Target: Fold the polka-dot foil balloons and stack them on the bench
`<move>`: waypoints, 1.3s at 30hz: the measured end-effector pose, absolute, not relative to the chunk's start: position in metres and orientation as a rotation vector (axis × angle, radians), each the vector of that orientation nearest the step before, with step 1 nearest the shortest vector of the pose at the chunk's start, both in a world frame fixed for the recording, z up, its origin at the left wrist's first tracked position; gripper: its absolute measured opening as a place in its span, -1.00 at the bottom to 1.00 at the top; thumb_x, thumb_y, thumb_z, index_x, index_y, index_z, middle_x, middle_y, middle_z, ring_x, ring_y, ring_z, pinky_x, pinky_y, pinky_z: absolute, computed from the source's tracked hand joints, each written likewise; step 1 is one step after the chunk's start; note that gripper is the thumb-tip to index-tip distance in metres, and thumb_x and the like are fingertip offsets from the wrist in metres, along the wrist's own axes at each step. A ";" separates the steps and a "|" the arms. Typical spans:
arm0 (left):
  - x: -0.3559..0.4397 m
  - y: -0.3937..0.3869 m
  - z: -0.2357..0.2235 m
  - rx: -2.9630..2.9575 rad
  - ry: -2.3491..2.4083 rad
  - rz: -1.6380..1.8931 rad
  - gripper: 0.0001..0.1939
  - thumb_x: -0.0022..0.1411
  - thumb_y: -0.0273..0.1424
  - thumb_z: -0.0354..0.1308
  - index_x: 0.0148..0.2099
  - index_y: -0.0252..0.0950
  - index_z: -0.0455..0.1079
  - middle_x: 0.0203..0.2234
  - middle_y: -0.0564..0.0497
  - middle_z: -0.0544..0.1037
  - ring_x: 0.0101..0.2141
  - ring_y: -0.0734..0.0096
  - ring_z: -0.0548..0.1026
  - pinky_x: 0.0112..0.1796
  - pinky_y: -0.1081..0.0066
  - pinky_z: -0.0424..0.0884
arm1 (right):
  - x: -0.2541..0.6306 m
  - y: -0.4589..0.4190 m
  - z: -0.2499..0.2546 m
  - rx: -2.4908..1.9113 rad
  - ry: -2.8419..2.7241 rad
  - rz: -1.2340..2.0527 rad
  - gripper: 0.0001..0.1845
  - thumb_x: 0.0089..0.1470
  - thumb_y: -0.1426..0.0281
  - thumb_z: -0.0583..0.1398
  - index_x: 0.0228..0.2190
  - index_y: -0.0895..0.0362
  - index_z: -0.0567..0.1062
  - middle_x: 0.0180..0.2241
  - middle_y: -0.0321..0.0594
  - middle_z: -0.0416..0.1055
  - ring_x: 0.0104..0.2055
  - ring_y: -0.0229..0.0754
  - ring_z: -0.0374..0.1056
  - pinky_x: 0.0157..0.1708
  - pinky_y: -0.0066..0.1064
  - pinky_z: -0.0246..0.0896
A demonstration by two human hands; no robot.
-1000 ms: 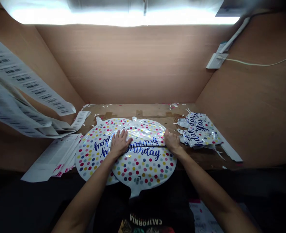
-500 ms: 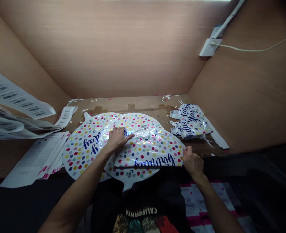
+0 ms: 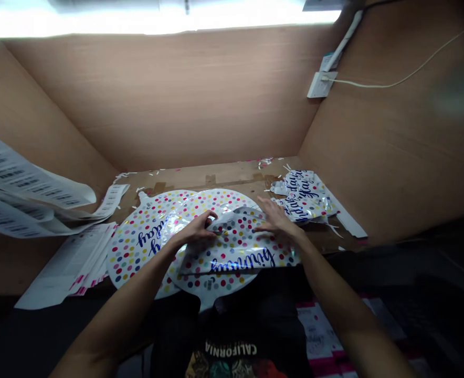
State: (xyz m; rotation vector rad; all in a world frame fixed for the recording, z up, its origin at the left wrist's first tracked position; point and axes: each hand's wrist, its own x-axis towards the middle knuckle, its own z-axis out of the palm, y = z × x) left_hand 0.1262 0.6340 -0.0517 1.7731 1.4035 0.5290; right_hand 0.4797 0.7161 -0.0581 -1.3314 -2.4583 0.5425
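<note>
A flat foil balloon (image 3: 232,244) with coloured dots and blue "birthday" lettering lies folded in half before me. It rests on other flat dotted foil balloons (image 3: 132,257), which overlap on the bench. My left hand (image 3: 198,230) has its fingers curled and pinches the upper left edge of the folded balloon, where the foil is lifted and creased. Over the balloon's upper right part, my right hand (image 3: 277,218) is spread, its fingertips at or just above the foil. Small folded balloons (image 3: 306,197) are piled to the right of that hand.
Printed sheets with pink edges (image 3: 70,262) are stacked at the left, below curling strips of barcode labels (image 3: 35,173). Cardboard-brown walls (image 3: 185,100) enclose the bench. A socket with a cable (image 3: 322,84) hangs at upper right. Pink-and-white packs (image 3: 318,331) lie low at right.
My right hand has let go of the folded balloon's right corner and moved up and left over it. My left hand now lifts the upper edge. The view has tilted up slightly.
</note>
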 end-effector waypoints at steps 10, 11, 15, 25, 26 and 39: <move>0.073 0.592 -0.049 1.487 1.573 0.758 -0.61 0.20 -0.04 0.27 -0.27 -0.30 0.41 -0.47 0.06 0.48 -0.44 0.39 0.44 -0.38 0.43 0.39 | 0.430 0.753 -0.062 -0.856 -2.323 1.349 -0.51 0.20 -0.08 0.16 -0.39 0.11 0.38 -0.47 -0.33 0.28 -0.44 -0.26 0.14 -0.42 -0.45 0.06; 0.071 0.591 -0.053 1.486 1.611 0.758 -0.59 0.22 -0.01 0.24 -0.33 -0.29 0.40 -0.51 0.07 0.45 -0.47 0.40 0.42 -0.41 0.44 0.37 | 0.428 0.751 -0.065 -0.864 -2.317 1.339 -0.51 0.20 -0.08 0.16 -0.41 0.11 0.36 -0.48 -0.33 0.26 -0.44 -0.26 0.12 -0.42 -0.44 0.05; 0.076 0.591 -0.056 1.587 1.593 0.701 -0.61 0.18 -0.03 0.28 -0.35 -0.29 0.46 -0.54 0.08 0.45 -0.48 0.39 0.42 -0.44 0.45 0.33 | 0.425 0.743 -0.071 -0.923 -2.282 1.241 -0.52 0.21 -0.04 0.15 -0.45 0.11 0.37 -0.50 -0.31 0.27 -0.44 -0.24 0.14 -0.41 -0.42 0.09; 0.076 0.515 -0.030 2.628 1.598 0.790 -0.62 0.49 -0.38 0.01 0.24 -0.14 0.49 0.20 -0.13 0.52 0.21 0.11 0.46 0.22 0.11 0.38 | 0.475 0.658 -0.027 -0.594 -2.577 0.437 -0.75 0.36 0.38 0.10 -0.11 0.09 0.59 0.20 -0.02 0.46 0.29 0.09 0.32 0.28 -0.01 0.17; 0.075 0.507 -0.040 2.721 1.533 0.760 -0.60 0.49 -0.43 0.01 0.26 -0.15 0.46 0.21 -0.13 0.52 0.21 0.11 0.45 0.21 0.09 0.39 | 0.479 0.648 -0.036 -0.511 -2.631 0.343 -0.76 0.36 0.43 0.10 -0.13 0.10 0.59 0.21 -0.02 0.45 0.33 0.08 0.29 0.30 0.02 0.16; 0.088 0.521 -0.068 1.917 1.926 -0.004 -0.59 0.48 -0.20 -0.05 -0.24 -0.28 0.54 -0.33 -0.16 0.63 -0.33 0.20 0.56 -0.26 0.32 0.40 | 0.466 0.633 -0.114 -1.347 -2.436 0.415 -0.62 0.44 0.22 0.03 -0.35 0.12 0.48 -0.40 -0.12 0.54 -0.38 -0.11 0.45 -0.35 -0.35 0.17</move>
